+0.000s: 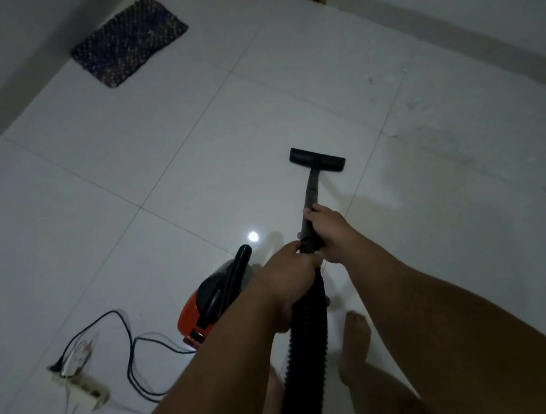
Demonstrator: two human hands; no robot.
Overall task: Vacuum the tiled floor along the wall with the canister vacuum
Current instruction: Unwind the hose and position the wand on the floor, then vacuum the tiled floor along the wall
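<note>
A red and black canister vacuum (204, 305) sits on the white tiled floor (152, 157) at the lower centre. Its black ribbed hose (306, 327) rises to a dark wand (310, 188), which ends in a flat black floor nozzle (317, 160) resting on a tile. My right hand (326, 232) grips the wand higher up. Just behind it, my left hand (289, 267) holds the wand's lower end where the hose joins. The wall (445, 10) runs along the upper right, some way beyond the nozzle.
A dark woven mat (129, 42) lies by the far left wall. A black power cord (129, 346) loops from the vacuum to a white power strip (80, 386) at the lower left. My bare foot (355, 337) stands beside the hose. Dusty smudges mark the tiles near the right wall.
</note>
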